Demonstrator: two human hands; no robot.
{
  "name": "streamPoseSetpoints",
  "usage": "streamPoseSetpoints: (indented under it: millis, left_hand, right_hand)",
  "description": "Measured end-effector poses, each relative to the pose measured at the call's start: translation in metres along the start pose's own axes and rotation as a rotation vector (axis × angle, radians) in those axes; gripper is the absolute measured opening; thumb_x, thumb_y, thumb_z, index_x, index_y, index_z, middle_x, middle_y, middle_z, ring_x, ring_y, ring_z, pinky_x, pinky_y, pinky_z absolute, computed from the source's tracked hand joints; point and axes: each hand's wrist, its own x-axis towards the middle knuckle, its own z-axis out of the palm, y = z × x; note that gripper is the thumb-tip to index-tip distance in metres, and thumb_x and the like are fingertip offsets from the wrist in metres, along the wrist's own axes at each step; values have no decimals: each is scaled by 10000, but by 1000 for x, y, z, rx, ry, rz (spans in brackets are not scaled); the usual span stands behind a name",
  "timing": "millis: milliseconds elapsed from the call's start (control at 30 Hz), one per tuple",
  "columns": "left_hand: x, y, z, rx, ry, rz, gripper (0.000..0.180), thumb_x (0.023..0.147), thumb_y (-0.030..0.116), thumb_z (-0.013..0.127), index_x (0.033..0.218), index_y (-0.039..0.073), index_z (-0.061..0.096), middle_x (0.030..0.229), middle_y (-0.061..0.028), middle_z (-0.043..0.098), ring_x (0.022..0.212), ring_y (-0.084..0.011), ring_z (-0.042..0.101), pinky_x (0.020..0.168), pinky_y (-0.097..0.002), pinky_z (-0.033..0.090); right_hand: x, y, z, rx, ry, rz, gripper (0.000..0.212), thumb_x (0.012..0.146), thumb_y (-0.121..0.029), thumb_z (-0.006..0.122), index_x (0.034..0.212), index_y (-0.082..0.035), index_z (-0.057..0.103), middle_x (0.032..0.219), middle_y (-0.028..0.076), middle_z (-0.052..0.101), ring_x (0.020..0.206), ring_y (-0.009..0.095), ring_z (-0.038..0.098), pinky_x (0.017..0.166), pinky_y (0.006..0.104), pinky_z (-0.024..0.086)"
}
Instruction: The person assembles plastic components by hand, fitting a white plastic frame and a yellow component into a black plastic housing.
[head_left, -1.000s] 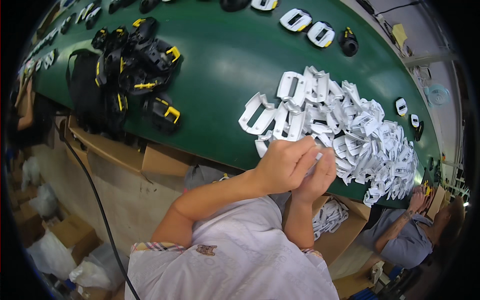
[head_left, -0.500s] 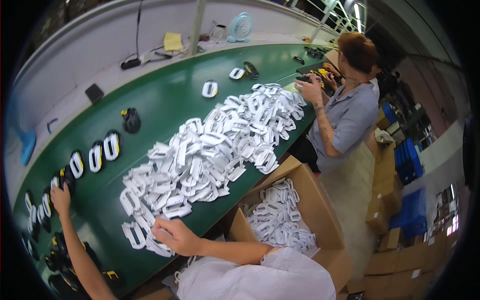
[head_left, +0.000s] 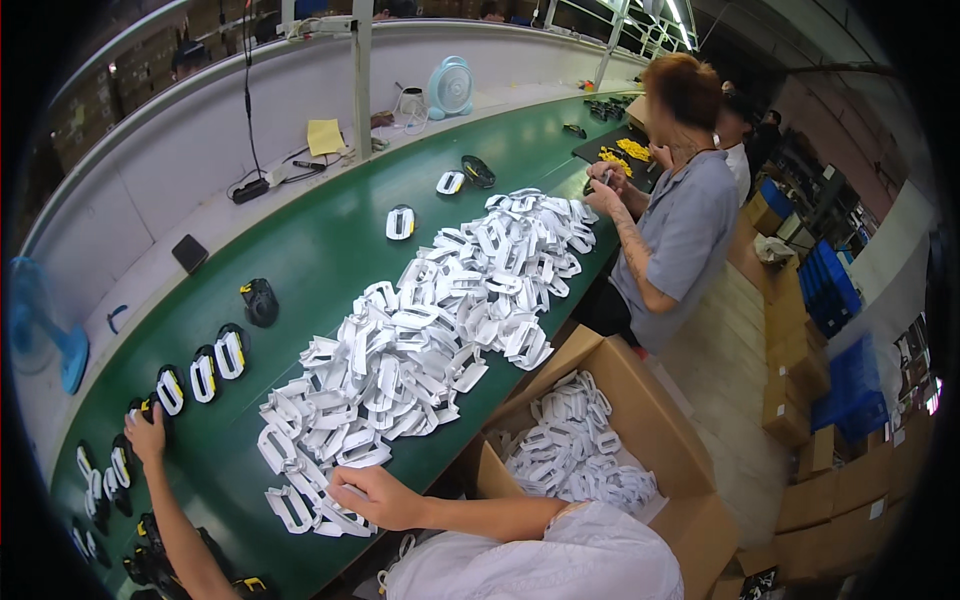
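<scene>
Stretched out at the far left, my left hand point(head_left: 146, 438) has its fingers closed around a black-and-yellow part point(head_left: 145, 405), partly covered by the hand. This spot is at the end of a row of black parts fitted with white oval frames point(head_left: 202, 379). My right hand point(head_left: 385, 499) is curled at the near end of a large pile of white plastic frames point(head_left: 400, 335). Its fingertips are hidden, so I cannot tell what they grip. More white-framed black parts point(head_left: 120, 466) lie left of my left hand, and dark parts point(head_left: 155, 545) sit beside my left forearm.
Below the green table's point(head_left: 330, 245) near edge stands an open cardboard box point(head_left: 650, 415) holding more white frames. A co-worker point(head_left: 675, 210) handles a small part farther along. A lone black part point(head_left: 259, 302) and two blue fans point(head_left: 451, 88) are toward the wall.
The view has tilted, so the table scene sits lower and more to the right. My left hand remains at the row's end; my right hand stays by the pile. The co-worker's hands have come together.
</scene>
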Motion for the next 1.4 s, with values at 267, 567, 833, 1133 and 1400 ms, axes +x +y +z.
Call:
streamPoseSetpoints:
  millis: [267, 567, 833, 1133, 1400]
  left_hand:
    - [11, -27, 15, -43, -66, -75, 772, 796, 604, 489, 1246, -23, 471, 1391, -245, 305, 1267, -425, 300, 1049, -472, 259]
    - [-7, -5, 21, -153, 90, 96, 831, 640, 519, 718, 1227, -9, 459, 1288, -201, 440, 1199, -341, 424, 956, -420, 402]
    - [-47, -34, -17, -270, -55, 72, 622, 662, 527, 694, 958, -15, 625, 1124, -222, 521, 1052, -355, 507, 863, -420, 445]
    - [-62, 8, -40, -290, -146, -69, 850, 566, 445, 767, 1168, -48, 423, 1051, -191, 602, 993, -299, 591, 856, -432, 452]
    - [-197, 92, -93, -1800, -289, 45, 492, 823, 416, 618, 1006, -32, 526, 864, -84, 597, 734, -123, 540, 666, -265, 447]
  right_hand:
    - [-9, 8, 8, 25, -35, 58, 221, 908, -198, 499, 808, -2, 485, 597, 85, 404, 566, 135, 350, 536, 297, 341]
    - [-16, 26, -14, 51, 115, 169, 233, 927, -196, 482, 722, -96, 435, 581, -66, 372, 473, 15, 309, 414, 187, 245]
    - [-13, 17, -9, 94, -14, 173, 219, 937, -170, 462, 757, -46, 445, 569, -26, 421, 458, 14, 331, 414, 185, 248]
    - [-36, 12, -18, -143, 163, 49, 148, 919, -151, 480, 862, -15, 479, 716, 9, 489, 625, 63, 452, 536, 203, 363]
    - [4, -7, -33, 253, 200, 111, 287, 880, -35, 520, 1145, 67, 483, 1002, 97, 578, 875, 120, 548, 799, 244, 430]
